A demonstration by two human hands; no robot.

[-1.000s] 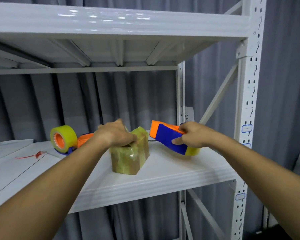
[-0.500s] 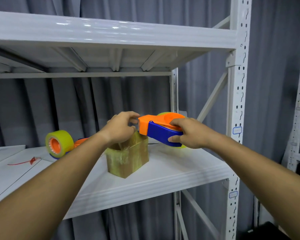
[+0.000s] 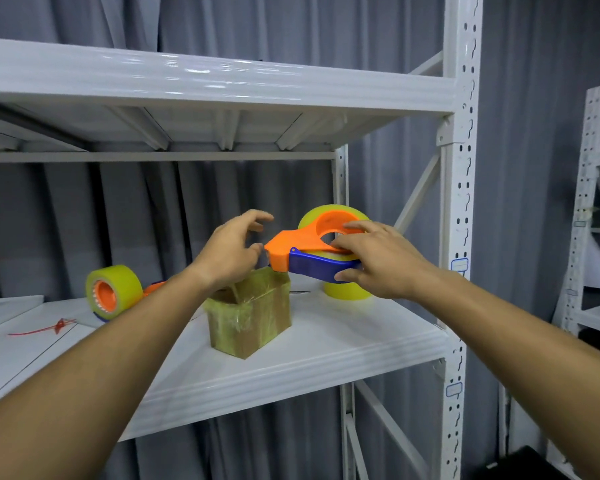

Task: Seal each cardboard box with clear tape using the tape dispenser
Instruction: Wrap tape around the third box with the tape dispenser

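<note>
Fingers of the right hand (image 3: 378,261) curled round the tape dispenser (image 3: 312,251), raised just above the cardboard box (image 3: 253,317) on the shelf (image 3: 343,355); left hand (image 3: 229,251) hovered loosely spread at its nose, probably mid-strip; next, the tape likely needed pressing down

Orange, blue and yellow-green against white and grey

The tape dispenser (image 3: 312,251) in the right hand's (image 3: 378,261) grip has an orange top plate and nose over a deep blue handle, with a pale yellow-green tape roll (image 3: 347,291) showing above and below the gripping fingers. Just left of that grip, under the left hand (image 3: 229,251), the cardboard box (image 3: 253,313) is brown beneath glossy tape that tints it olive-yellow (streaky highlights cross its faces). Well left of the grip, a second tape roll (image 3: 113,292) is the same yellow-green around an orange core. Farther left lies a thin red string (image 3: 45,328). The shelf (image 3: 291,372) and its perforated posts are glossy white; the curtain (image 3: 101,216) behind is plain grey.
</note>
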